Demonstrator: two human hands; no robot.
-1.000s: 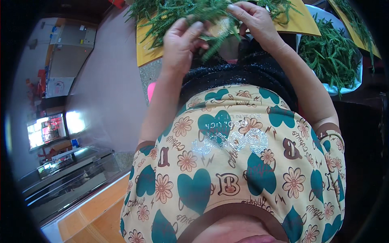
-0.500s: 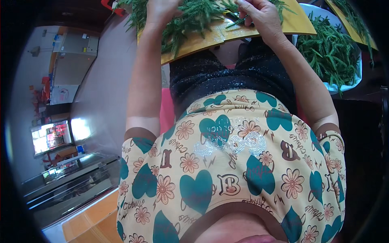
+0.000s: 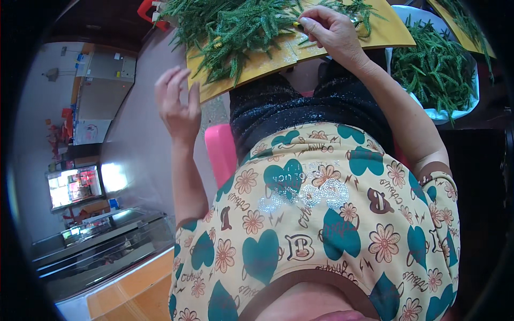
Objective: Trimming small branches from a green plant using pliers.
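My left hand [image 3: 179,104] is in the air just off the left edge of the yellow tabletop [image 3: 292,53], with its fingers apart and nothing in them. Over the front of that top, my right hand [image 3: 333,36] has thumb and forefinger pinched together. A small yellow and black thing [image 3: 297,25] shows right at those fingertips; whether they grip it or something else, I cannot make out. Left of the right hand, a heap of green artificial pine sprigs [image 3: 241,40] covers the top. More sprigs [image 3: 360,12] lie beyond the right hand.
A white-lined container [image 3: 465,109] full of green sprigs [image 3: 431,67] stands to the right of the table. Beyond it is another yellow board [image 3: 460,27] with sprigs. A pink seat [image 3: 220,150] shows by my left side. A red object [image 3: 147,13] sits at the far left.
My left hand has drawn back from the sprigs, leftward and toward me, past the table's edge. The right hand has come slightly nearer and down to the yellow and black thing.
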